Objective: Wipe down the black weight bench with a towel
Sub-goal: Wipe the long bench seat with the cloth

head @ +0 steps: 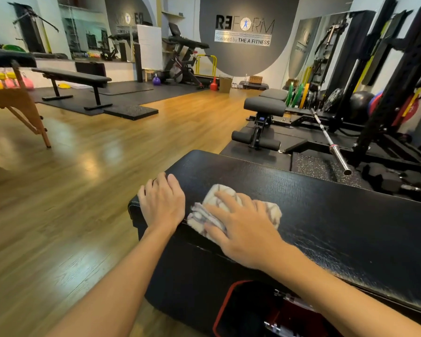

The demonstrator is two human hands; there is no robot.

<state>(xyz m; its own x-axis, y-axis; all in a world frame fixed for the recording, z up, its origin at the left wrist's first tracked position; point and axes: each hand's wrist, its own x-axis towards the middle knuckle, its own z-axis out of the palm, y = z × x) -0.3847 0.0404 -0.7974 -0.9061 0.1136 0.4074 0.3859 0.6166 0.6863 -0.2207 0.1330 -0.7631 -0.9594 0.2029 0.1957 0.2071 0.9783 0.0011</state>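
Black padded weight bench (326,215) with a cracked, glossy vinyl top, running from lower right toward the middle of the view, one rounded end pointing left. Crumpled white towel with faded purple-grey stripes (219,210) lying on the bench top, close to that left end and against the near edge. Right hand (243,229) flat on the towel, fingers straight and spread, palm pressing the cloth onto the vinyl; part of the towel showing beyond the fingertips and to the right of the hand. Left hand (162,203) just beside the towel, palm down on the very end of the bench, fingers laid together and bent slightly over the far corner, holding nothing but the pad. Both bare forearms reaching in from the bottom of the view. Red-edged black frame part (229,307) under the bench, below the right forearm. Glossy wooden plank floor (83,190) left of the bench. Silver barbell (331,142) on dark rubber matting beyond the bench, to the right, next to a black steel rack (387,98). Dark grey adjustable bench (263,110) straight behind the weight bench. Long flat black bench (71,79) far off to the left on black mats. Grey round wall sign (244,30) on the back wall, far behind the weight bench.
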